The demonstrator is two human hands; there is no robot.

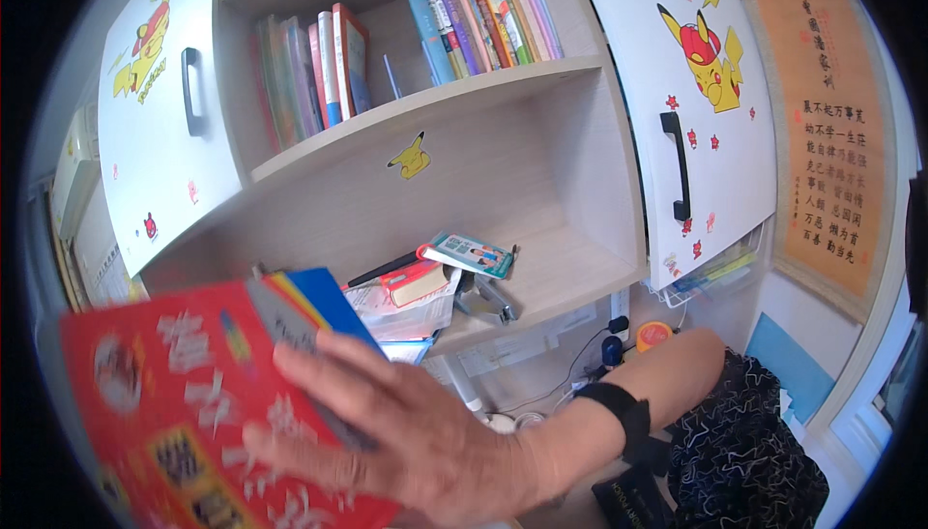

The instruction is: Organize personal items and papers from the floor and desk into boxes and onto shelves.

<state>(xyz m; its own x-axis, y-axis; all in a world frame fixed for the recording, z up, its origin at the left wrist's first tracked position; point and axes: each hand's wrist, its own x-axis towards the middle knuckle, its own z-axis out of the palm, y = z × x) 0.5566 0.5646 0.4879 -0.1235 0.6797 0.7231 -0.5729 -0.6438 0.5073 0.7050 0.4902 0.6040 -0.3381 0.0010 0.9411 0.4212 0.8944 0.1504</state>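
A large red book (159, 345) with white lettering and a yellow panel fills the lower left, held up close and tilted. Blue and yellow edges of other books or covers (329, 305) stick out behind its upper right corner. My right hand (416, 442) reaches in from the right, a black band on its wrist, and grips the red book with its fingers spread across the cover. The fingers look slightly blurred. My left hand is not in view.
On the open shelf lie papers (416, 308), a thick red book (418, 282), a teal-and-white package (472, 254) and a metallic object (485, 299). Upright books (483, 21) stand above, between white cabinet doors (710, 94). Dark patterned fabric (744, 452) and a black pouch (633, 500) sit lower right.
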